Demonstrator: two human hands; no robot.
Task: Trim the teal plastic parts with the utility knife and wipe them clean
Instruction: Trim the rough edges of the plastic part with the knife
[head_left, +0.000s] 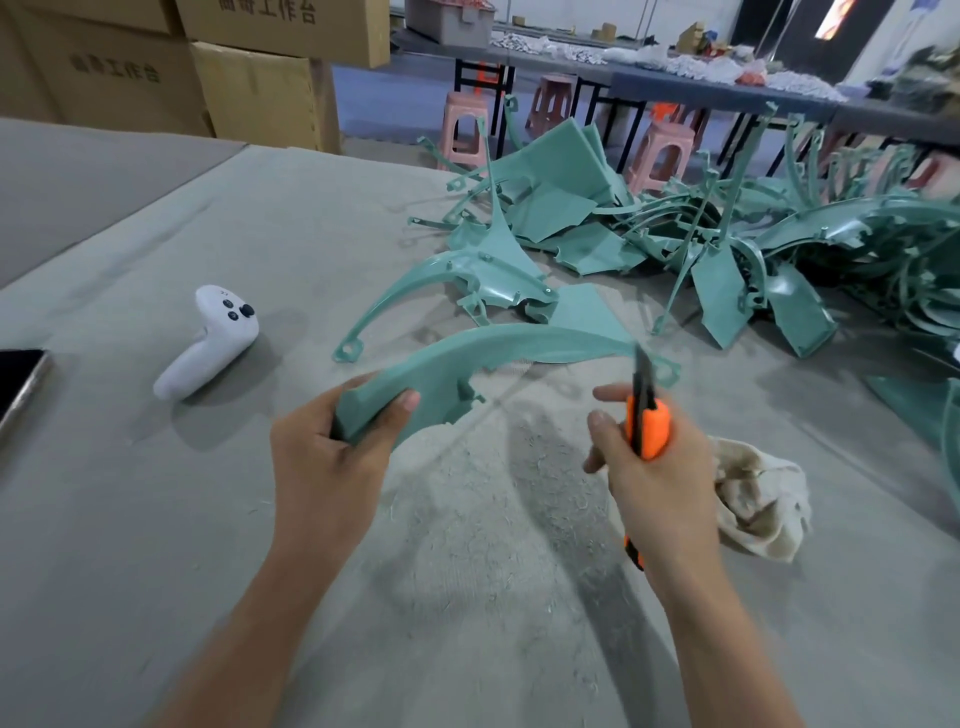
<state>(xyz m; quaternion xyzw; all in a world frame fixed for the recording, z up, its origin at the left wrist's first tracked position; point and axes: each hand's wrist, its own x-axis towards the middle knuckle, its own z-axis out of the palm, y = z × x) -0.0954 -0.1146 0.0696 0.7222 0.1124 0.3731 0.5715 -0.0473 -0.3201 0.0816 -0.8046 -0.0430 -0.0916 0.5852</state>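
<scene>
Orange: one knife (647, 427); teal: one held part (470, 357).

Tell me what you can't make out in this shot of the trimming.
Head view:
Utility knife: right hand covers most of its handle.
Held teal part: near end hidden inside the left hand.
Phone: cut off by the left edge.
Pile of teal parts: tangled, runs off the right edge, uncountable.
Cardboard box lettering: blurred.

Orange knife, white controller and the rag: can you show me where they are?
orange knife (648, 428): head view, on the orange handle above the fingers.
white controller (208, 347): head view, on the middle of its white body.
rag (761, 496): head view, on its crumpled middle.
</scene>
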